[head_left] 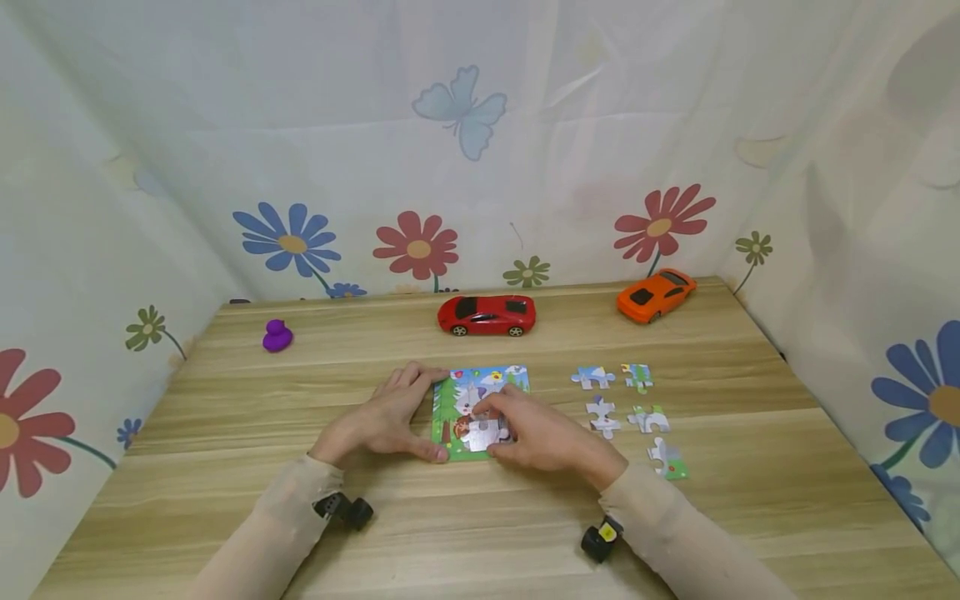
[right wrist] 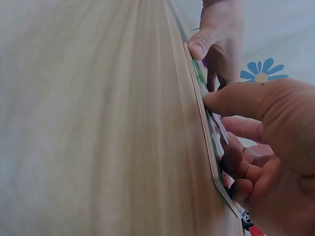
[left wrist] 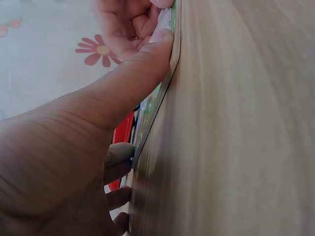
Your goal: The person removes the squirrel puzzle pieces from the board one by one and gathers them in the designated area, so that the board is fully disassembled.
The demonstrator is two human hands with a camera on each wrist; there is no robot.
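A jigsaw puzzle board [head_left: 442, 408] with a colourful animal picture lies flat on the table before me. My left hand [head_left: 390, 412] rests at its left side, with straight fingers touching the far corner and the thumb on the near corner. Over the board's right part is my right hand [head_left: 543, 429]. Its thumb and fingers pinch a pale puzzle piece [head_left: 483, 436], which sits slightly tilted above the board in the right wrist view. The fingers of the right hand [right wrist: 275, 142] hide part of the picture.
Several loose puzzle pieces [head_left: 602, 417] lie right of the board. A red toy car [head_left: 487, 316] stands behind it, an orange toy car [head_left: 656, 297] at the back right, and a purple toy duck [head_left: 277, 337] at the back left. Flowered curtains [head_left: 465, 192] surround the wooden table [head_left: 450, 533].
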